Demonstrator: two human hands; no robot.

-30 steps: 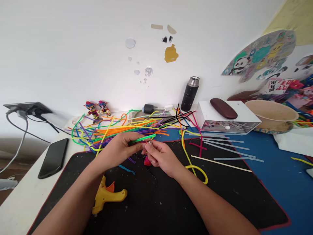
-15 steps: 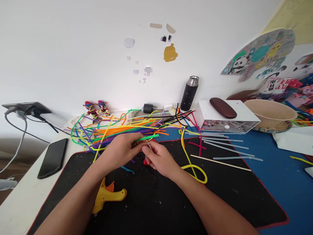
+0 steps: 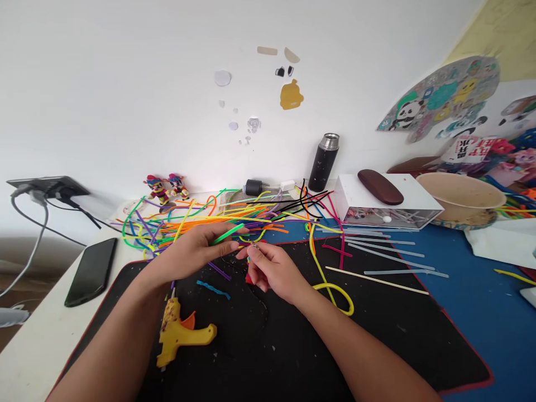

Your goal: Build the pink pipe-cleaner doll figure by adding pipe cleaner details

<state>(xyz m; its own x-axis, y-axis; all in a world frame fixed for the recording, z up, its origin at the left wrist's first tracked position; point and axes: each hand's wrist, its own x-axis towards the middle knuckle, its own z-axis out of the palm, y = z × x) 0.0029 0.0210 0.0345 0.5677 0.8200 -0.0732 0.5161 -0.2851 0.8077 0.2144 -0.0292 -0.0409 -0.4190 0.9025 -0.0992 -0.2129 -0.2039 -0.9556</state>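
My left hand point(image 3: 195, 248) is closed on a bright green strip point(image 3: 228, 234), whose end sticks out past the fingers toward the upper right. Just to the right, my right hand point(image 3: 274, 271) pinches a small object point(image 3: 253, 247) with a silvery part at the fingertips. Some red shows under that hand, mostly hidden by the fingers. A small gap separates the two hands. Behind them lies a pile of colourful pipe cleaners point(image 3: 218, 218). A yellow glue gun point(image 3: 184, 334) rests on the black mat point(image 3: 268, 368) below my left hand.
A phone point(image 3: 91, 272) lies at the left. Two small figures point(image 3: 157, 188) stand by the wall. Toward the back right are a black bottle point(image 3: 324, 163), a white box point(image 3: 347, 192) with a dark red case point(image 3: 380, 186), and a beige bowl point(image 3: 458, 195). Clear glue sticks point(image 3: 389, 248) lie nearer.
My left hand has drawn back to the left with the green strip, away from my right hand. More of the glue gun and the blue twisted piece now shows.
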